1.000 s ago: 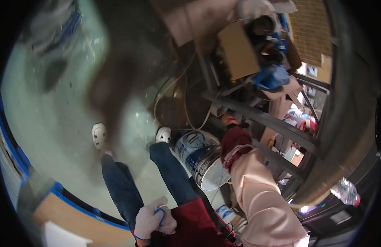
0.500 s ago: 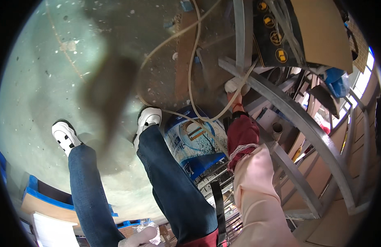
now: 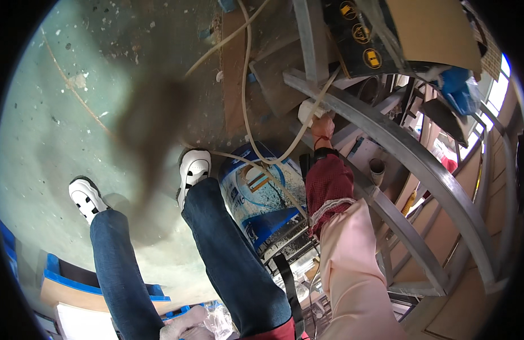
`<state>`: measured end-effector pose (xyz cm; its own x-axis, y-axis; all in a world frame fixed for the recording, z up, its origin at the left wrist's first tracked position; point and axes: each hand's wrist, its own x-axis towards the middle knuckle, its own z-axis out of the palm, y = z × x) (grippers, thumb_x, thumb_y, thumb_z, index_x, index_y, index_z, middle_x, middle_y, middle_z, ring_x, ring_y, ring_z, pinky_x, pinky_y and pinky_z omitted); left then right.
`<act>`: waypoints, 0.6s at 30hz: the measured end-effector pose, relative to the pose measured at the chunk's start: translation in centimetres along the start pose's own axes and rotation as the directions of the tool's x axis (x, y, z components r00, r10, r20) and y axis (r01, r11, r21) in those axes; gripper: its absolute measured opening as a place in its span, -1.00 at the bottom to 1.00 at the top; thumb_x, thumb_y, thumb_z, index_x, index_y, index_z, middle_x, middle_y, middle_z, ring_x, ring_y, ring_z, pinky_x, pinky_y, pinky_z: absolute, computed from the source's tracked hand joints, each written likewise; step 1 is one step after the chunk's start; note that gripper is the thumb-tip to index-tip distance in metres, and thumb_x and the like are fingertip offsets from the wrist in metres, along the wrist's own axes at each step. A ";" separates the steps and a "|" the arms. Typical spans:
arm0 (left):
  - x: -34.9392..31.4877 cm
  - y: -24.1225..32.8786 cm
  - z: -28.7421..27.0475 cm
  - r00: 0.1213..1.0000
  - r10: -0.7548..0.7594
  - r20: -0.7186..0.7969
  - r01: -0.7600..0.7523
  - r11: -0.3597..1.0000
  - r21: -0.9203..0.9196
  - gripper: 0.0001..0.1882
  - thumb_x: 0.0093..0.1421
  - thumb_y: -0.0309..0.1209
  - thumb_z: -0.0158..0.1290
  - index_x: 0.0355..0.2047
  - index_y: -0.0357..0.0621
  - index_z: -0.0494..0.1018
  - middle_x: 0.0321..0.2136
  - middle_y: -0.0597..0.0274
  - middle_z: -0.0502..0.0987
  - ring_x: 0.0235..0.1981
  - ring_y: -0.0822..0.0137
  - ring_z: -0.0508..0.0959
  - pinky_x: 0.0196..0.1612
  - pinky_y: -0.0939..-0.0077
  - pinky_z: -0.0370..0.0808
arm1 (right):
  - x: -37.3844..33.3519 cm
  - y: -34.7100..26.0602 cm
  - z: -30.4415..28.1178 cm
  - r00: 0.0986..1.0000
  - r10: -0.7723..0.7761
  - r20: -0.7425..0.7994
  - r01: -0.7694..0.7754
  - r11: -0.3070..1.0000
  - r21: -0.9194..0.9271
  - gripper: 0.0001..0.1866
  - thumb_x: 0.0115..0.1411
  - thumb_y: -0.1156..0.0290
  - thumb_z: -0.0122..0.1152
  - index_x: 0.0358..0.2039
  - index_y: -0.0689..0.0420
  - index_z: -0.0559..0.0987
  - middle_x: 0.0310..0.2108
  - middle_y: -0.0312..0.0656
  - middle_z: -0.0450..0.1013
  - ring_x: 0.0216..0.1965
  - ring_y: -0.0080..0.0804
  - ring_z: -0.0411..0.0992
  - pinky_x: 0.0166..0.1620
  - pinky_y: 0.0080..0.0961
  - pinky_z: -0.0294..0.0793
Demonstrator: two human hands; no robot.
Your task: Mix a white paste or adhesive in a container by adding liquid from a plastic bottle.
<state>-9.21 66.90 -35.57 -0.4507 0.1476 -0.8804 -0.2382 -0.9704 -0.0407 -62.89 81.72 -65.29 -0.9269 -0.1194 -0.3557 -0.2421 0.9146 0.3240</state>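
Note:
My right hand [image 3: 323,126] reaches forward beneath a grey metal frame, its arm in a maroon cuff and pale pink sleeve. The fingers are closed around a crumpled white, cloth-like piece [image 3: 309,111]; its exact kind is unclear. A pale hose [image 3: 296,141] hangs in a loop just beside this hand. To the left of the forearm stands a blue and white paint-stained bucket [image 3: 259,181]. At the lower edge, my left hand [image 3: 184,323] appears in a whitish glove, close to a clear plastic bag [image 3: 221,320]. Its fingers are mostly cut off by the picture's edge.
Curved grey metal bars [image 3: 403,147] cross the right side. A cardboard piece [image 3: 437,34] with a dark printed panel is at the upper right. A small cup [image 3: 377,170] sits among the bars. A blue-edged wooden box [image 3: 69,283] is at the lower left.
The view has shifted slightly, moving most things left. My right hand has turned, showing more of its back and the white piece at its fingers. My left hand stays low.

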 end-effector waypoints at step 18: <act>-1.1 -0.2 -6.0 0.961 0.244 -0.131 -0.141 0.840 0.524 -0.68 0.13 -0.51 -0.16 -0.14 -0.34 0.44 -0.29 0.09 0.55 -0.27 0.30 0.52 -0.18 0.50 0.42 | -23.3 -8.8 -14.3 0.992 -0.089 0.092 0.098 0.990 -0.102 -0.66 0.04 0.23 0.17 -0.22 0.16 0.43 -0.21 0.05 0.46 -0.16 0.01 0.43 -0.17 -0.14 0.43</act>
<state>-3.50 65.80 -37.38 -0.3785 -0.1195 -0.9178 -0.5874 -0.7354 0.3380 -43.28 70.95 -47.26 -0.8715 -0.1643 -0.4620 -0.3599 0.8542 0.3751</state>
